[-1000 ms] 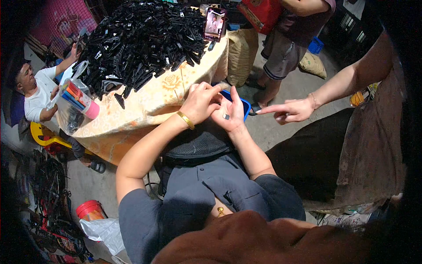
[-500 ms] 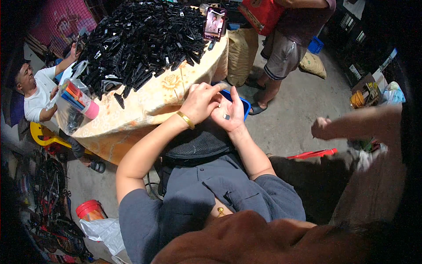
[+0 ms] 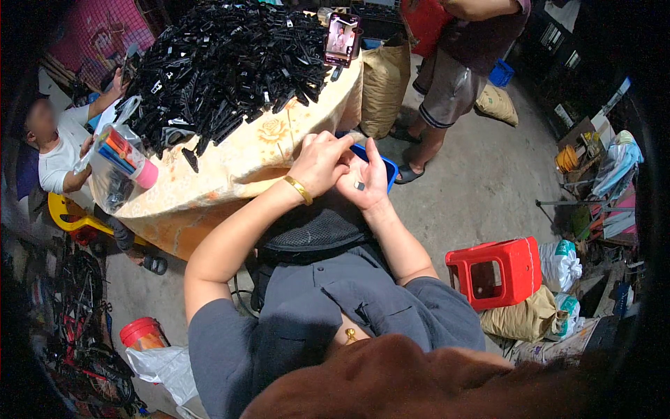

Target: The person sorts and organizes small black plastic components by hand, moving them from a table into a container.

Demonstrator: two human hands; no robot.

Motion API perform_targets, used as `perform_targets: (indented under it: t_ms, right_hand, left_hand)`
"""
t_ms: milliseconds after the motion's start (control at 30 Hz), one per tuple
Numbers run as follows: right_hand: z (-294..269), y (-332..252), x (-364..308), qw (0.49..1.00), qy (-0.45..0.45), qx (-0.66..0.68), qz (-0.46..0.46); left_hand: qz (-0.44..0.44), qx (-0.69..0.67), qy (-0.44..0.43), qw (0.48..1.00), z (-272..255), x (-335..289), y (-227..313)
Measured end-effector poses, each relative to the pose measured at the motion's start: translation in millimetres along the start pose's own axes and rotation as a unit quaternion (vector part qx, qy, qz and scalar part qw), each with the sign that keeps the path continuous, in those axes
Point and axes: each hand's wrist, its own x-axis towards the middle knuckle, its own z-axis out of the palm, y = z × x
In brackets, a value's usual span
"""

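Note:
My left hand [image 3: 319,165] is bent over my right palm, a gold bangle [image 3: 298,189] at its wrist. Its fingertips are closed in a pinch, and what they grip is too small or hidden to make out. My right hand [image 3: 374,190] is cupped palm up, with a small dark piece with a pale edge [image 3: 359,186] lying in it. The thumb is raised; the left hand covers part of the other fingers. Just beyond both hands, a blue plastic container [image 3: 392,168] shows partly. A dark mesh-covered thing [image 3: 314,227] lies below them, over my lap.
A heap of black plastic parts [image 3: 223,70] covers the table with a floral cloth [image 3: 279,133]. A phone [image 3: 342,40] stands there. A bag of coloured pens [image 3: 125,157] hangs near a seated person [image 3: 59,157]. Another person [image 3: 447,77] stands beyond sacks [image 3: 384,91]. A red stool [image 3: 494,272] is at right.
A blurred arm and figure at the right have left the view, exposing the red stool and sacks. The standing person's red container has shifted right. My hands stay nearly in place.

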Motion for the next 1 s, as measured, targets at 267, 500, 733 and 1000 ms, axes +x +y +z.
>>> perform_targets:
  t_ms: [267, 500, 733, 1000]
  right_hand:
    - [-7, -1, 1, 1.000, -0.020, 0.006, -0.009]
    - [-9, -3, 1, 1.000, 0.005, -0.016, -0.009]
    - [-3, 0, -1, 0.998, 0.049, -0.023, -0.032]
    - [1, 2, 0, 0.993, 0.091, -0.047, -0.051]
  left_hand:
    - [-0.020, -0.032, -0.010, 0.999, -4, 6, 3]
    - [-0.014, -0.014, 0.000, 1.000, -1, 5, 0]
    - [-0.015, -0.006, -0.008, 1.000, -3, 7, 5]
    - [-0.024, -0.018, -0.032, 0.999, 1, 8, 0]
